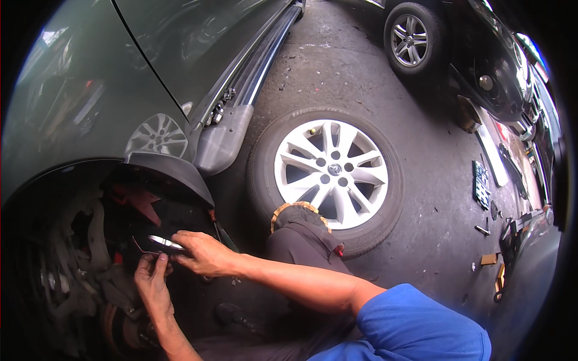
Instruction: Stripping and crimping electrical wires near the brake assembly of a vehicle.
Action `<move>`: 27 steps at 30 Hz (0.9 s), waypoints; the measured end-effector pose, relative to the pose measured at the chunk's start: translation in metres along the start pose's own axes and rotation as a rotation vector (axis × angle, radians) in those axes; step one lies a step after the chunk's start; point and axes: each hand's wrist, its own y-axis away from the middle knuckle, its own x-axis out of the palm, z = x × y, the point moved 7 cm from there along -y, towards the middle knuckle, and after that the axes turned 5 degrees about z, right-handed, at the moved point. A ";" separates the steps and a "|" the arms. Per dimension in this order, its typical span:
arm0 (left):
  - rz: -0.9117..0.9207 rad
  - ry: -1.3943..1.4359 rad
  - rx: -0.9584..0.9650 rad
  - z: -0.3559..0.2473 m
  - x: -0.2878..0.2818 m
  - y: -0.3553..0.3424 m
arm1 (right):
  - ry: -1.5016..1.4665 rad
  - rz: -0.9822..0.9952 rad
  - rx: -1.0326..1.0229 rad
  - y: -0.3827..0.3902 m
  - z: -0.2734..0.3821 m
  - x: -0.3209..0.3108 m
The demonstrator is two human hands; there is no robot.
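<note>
My right hand is closed around a hand tool with a shiny silver head; its exact kind is hard to make out. Just below it, my left hand pinches a thin bent strip between thumb and fingers, close to the tool. Both hands are in the dark wheel well of a green car, beside the exposed brake and suspension parts. Shadow hides much of the well.
A wheel with a silver rim lies flat on the floor, my knee against it. A running board lines the green car. Another dark car stands at the far right. A blue socket tray and loose tools lie at right.
</note>
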 end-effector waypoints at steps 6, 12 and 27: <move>-0.007 -0.009 0.000 0.003 -0.003 -0.002 | 0.004 0.011 0.025 0.001 -0.003 0.000; -0.216 -0.173 0.110 -0.011 -0.024 -0.002 | 0.042 0.085 0.085 0.000 -0.001 0.001; 0.024 -1.019 0.467 -0.045 0.023 0.016 | 0.044 0.005 0.090 -0.001 -0.002 -0.014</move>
